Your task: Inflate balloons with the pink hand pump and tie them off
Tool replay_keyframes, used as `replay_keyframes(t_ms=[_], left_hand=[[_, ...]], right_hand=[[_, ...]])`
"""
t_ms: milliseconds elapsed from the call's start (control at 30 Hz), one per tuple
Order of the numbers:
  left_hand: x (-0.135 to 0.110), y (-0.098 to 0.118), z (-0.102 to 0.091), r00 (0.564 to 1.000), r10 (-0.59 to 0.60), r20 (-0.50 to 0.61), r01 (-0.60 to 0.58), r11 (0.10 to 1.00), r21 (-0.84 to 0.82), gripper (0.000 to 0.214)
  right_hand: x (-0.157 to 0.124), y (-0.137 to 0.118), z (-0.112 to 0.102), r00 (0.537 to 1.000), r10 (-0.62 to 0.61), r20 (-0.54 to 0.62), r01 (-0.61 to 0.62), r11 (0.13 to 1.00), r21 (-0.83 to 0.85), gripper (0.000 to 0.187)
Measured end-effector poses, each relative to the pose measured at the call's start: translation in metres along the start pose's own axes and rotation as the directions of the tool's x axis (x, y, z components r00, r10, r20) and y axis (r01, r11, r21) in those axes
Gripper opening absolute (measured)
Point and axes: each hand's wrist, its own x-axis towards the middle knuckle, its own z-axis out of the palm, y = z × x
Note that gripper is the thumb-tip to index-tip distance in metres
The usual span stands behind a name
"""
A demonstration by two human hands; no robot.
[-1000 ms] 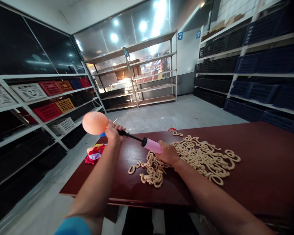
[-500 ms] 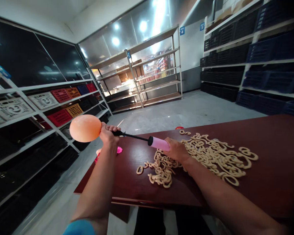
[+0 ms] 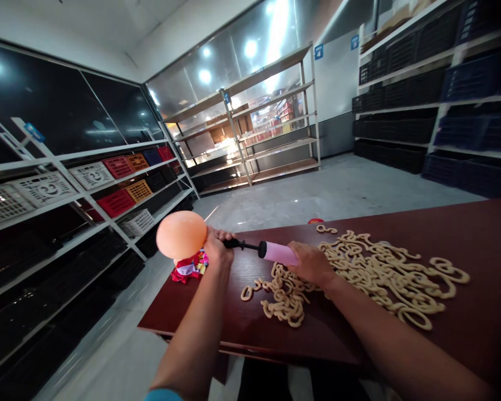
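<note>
The person's left hand [image 3: 219, 245] is closed around the black end of a hand pump [image 3: 279, 253], with an orange balloon [image 3: 181, 234] swelling out just past the thumb side; the balloon's neck is hidden by the fingers, so how it joins the pump cannot be told. The right hand [image 3: 311, 263] grips the far end of the pink barrel, and a short length of black rod shows between the barrel's dark collar and the left hand. The pump slants slightly downward from left to right above a dark red-brown bench [image 3: 480, 239]. Beneath and beyond the right hand, a tangled pile of beige curled strands [image 3: 379, 273] spreads across the bench, with a few loose loops at its edges. Below the balloon, near the left edge of the bench, lies a small heap of limp coloured pieces [image 3: 187, 271], red, white, yellow and pink among them. Farther out, shelves on the left carry white, red and yellow crates [image 3: 116, 203], and a rack [image 3: 401, 106] on the right holds dark ones.
</note>
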Motion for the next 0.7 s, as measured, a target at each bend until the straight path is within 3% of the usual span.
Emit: replay_keyframes(t_ms=[100, 167, 367, 433, 533, 633, 700], left_hand=[[0.017, 0.033, -0.005, 0.995, 0.096, -0.018, -0.096, 0.995, 0.007, 0.038], [0.018, 0.033, -0.008, 0.991, 0.125, -0.040, -0.125, 0.992, -0.014, 0.037], [-0.022, -0.046, -0.013, 0.999, 0.016, -0.035, -0.018, 0.998, -0.059, 0.043], [-0.029, -0.056, -0.013, 1.000, -0.018, -0.018, 0.017, 0.998, -0.063, 0.044], [-0.019, -0.030, -0.014, 1.000, -0.030, -0.007, 0.030, 0.998, -0.047, 0.042], [0.003, 0.016, -0.019, 0.999, 0.028, -0.040, -0.029, 0.999, -0.039, 0.039], [0.015, 0.034, -0.024, 0.993, 0.091, -0.071, -0.095, 0.994, -0.049, 0.038]], right_hand=[[0.003, 0.005, 0.002, 1.000, 0.025, -0.011, -0.025, 1.000, -0.016, 0.026], [0.003, 0.006, 0.004, 1.000, 0.029, -0.012, -0.029, 0.999, -0.034, 0.024], [-0.003, 0.000, 0.009, 0.998, -0.057, 0.020, 0.058, 0.998, -0.019, 0.023], [-0.004, -0.002, 0.008, 0.997, -0.065, 0.033, 0.066, 0.998, -0.007, 0.025], [-0.002, -0.001, 0.006, 0.998, -0.047, 0.038, 0.047, 0.999, 0.002, 0.026], [0.001, 0.004, 0.006, 0.999, -0.018, 0.027, 0.018, 1.000, -0.002, 0.025], [0.003, 0.007, 0.007, 0.999, 0.010, 0.035, -0.009, 1.000, -0.025, 0.026]])
